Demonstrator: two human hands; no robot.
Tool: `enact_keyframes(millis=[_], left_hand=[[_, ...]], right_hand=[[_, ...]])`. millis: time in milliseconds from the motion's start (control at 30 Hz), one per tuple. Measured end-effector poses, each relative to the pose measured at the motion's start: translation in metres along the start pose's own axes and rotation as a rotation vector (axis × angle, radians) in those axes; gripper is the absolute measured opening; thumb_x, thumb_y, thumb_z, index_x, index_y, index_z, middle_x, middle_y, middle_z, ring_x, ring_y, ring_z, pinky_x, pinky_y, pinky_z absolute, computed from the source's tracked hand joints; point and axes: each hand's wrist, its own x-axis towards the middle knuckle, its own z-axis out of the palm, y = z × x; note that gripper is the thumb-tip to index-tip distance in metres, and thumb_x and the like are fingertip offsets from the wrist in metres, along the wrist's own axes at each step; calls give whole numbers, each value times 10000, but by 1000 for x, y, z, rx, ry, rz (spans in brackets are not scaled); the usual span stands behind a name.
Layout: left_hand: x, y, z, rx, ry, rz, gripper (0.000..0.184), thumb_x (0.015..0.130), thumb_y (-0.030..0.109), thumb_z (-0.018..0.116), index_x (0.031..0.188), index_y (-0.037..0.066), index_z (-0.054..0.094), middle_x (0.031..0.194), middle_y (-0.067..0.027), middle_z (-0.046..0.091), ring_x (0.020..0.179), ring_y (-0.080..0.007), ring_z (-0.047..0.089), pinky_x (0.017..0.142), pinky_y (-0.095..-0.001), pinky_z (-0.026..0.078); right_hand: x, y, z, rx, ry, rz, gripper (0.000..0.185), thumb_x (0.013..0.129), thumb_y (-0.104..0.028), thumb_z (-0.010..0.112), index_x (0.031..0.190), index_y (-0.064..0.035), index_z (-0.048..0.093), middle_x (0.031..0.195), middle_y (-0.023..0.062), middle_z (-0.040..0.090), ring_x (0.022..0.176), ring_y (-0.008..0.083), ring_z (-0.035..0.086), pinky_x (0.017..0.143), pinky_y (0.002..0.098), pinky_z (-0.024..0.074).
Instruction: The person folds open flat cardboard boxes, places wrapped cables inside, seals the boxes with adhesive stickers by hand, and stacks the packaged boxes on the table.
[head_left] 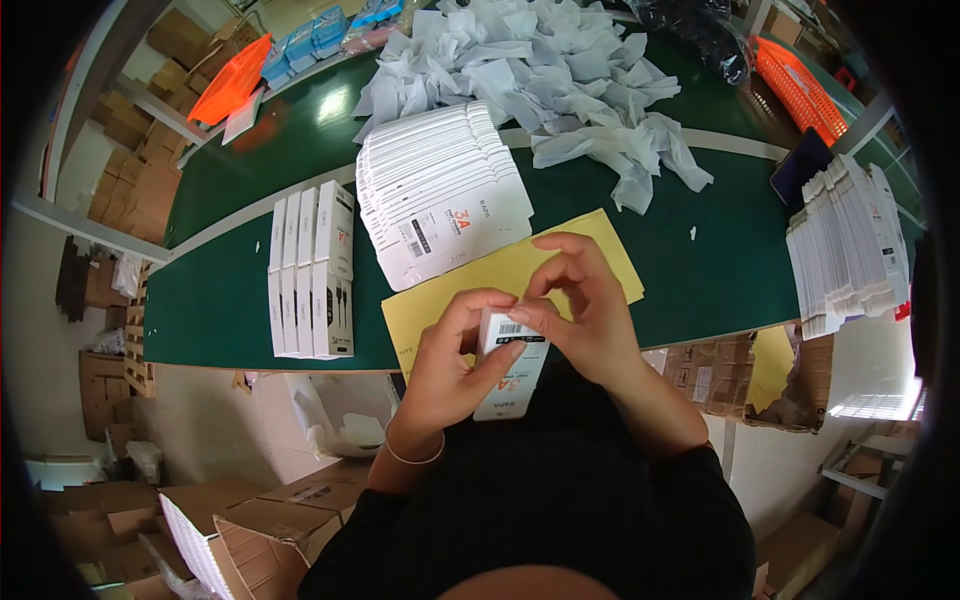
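Close to my body I hold a small white printed carton (512,392) with orange "3A" lettering and a barcode near its upper end. My left hand (455,350) wraps round its side, the thumb across the front. At the top end, my right hand (580,315) pinches with thumb and index finger at the carton's edge. Yellow sheets (610,250) lie on the table just beyond my hands. Past them, a fanned row of flat white cartons (440,190) rests on the green table (700,270).
Assembled boxes (312,270) stand in rows at the left. Crumpled white wrappers (520,70) pile up at the back. More flat cartons (850,245) are stacked at the right edge. Orange baskets (232,80) sit at both far sides. Cardboard boxes (270,540) crowd the floor.
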Motion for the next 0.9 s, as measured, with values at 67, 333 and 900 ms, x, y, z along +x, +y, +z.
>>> enact_keyframes(millis=[67,333,900], left_hand=[[-2,3,-2,93,8,76,473,821,-65,721,1239,30,520,982,-121,709,755,-159,635,673,-243,482],[-12,3,3,24,125,91,488,783,-100,735,1210,7,525,1028,-152,711,875,-208,672,794,-273,504],[-34,61,-180,549,982,102,512,841,28,714,1342,49,609,1046,-138,706,770,-192,630,677,-263,550]], right_hand=[[3,-3,-1,313,-81,225,546,846,82,683,1337,-63,496,1007,113,599,871,179,585,848,293,451],[3,-2,7,745,-80,417,509,886,91,559,1359,-81,480,960,107,545,911,193,530,854,301,426],[98,59,-12,-991,18,212,516,882,-311,730,1254,-6,544,1110,154,613,983,260,574,961,408,394]])
